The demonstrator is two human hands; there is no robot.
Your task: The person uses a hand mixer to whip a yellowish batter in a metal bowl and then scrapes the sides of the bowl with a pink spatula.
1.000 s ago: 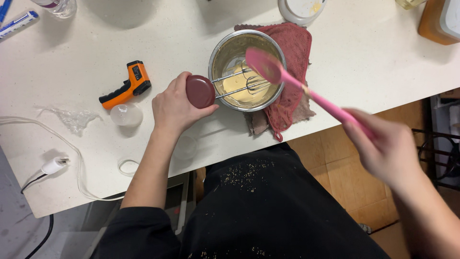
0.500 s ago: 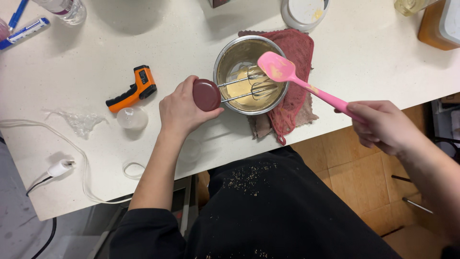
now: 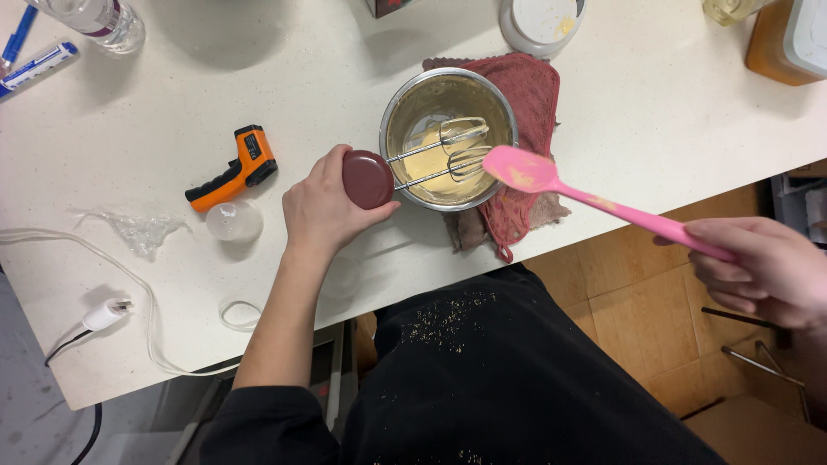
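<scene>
Nearest the camera, a black apron dusted with pale crumbs [image 3: 517,379] is seen against the table edge; below and to the right a wooden floor [image 3: 637,310] shows, with a thin metal frame beside the right wrist.

The right hand [image 3: 767,271] is held off the table over that floor, its fingers pressed together around the handle of a pink silicone spatula [image 3: 594,202]; the spatula's blade, smeared with yellow batter, reaches leftward from the grip to the rim of a round steel mixing bowl [image 3: 405,108].

The left hand [image 3: 323,211] is closed around a dark red hand-mixer body [image 3: 368,178], seen end-on; from this grip two metal beaters [image 3: 448,151] run rightward into the pale yellow batter in the bowl; the bowl is set on a crumpled red cloth [image 3: 534,86].

The surface is a speckled off-white worktop [image 3: 655,112]; just left of the left-hand grip lie a clear round plastic cap [image 3: 233,221] and an orange-and-black pistol-shaped thermometer [image 3: 233,168]; nearer and further left, a white cable with plug [image 3: 108,314] trails; crumpled clear film [image 3: 138,228] lies beside it.

Beyond the bowl a white round tub [image 3: 541,21] stands; at the far right an amber container [image 3: 775,47]; at the far left a clear plastic bottle [image 3: 95,19] and blue-and-white pens [image 3: 34,65].
</scene>
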